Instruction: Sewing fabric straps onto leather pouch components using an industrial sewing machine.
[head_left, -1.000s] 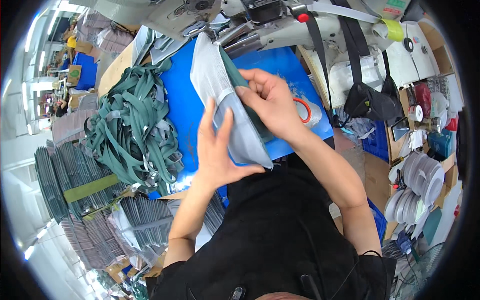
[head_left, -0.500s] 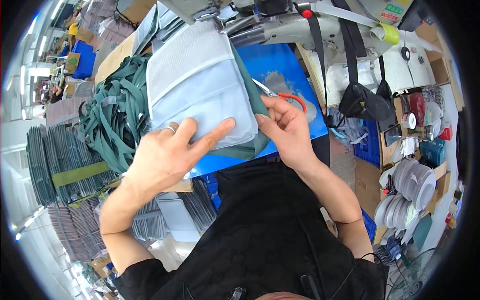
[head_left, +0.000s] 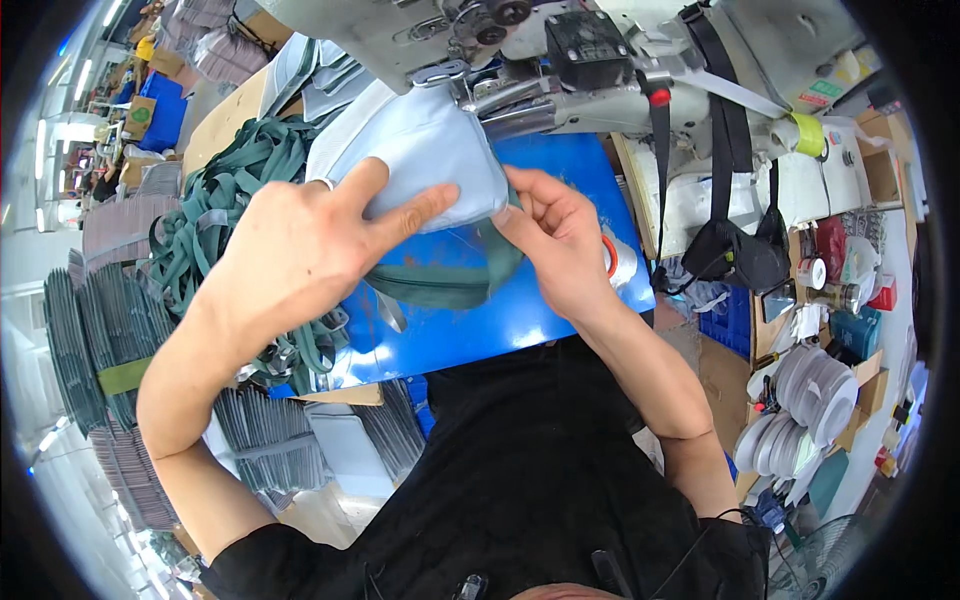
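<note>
The left hand (head_left: 295, 235) lies open, fingers spread across a pale fabric panel (head_left: 430, 145); the right hand (head_left: 560, 240) pinches the panel's near right corner between thumb and forefinger, beside a curving green strip (head_left: 440, 287); an orange handle (head_left: 610, 256) shows just right of that hand; green bands (head_left: 245, 160) heap up at left; the panel is over the blue desk (head_left: 480, 335), its far end at the sewing machine (head_left: 590, 105).
</note>
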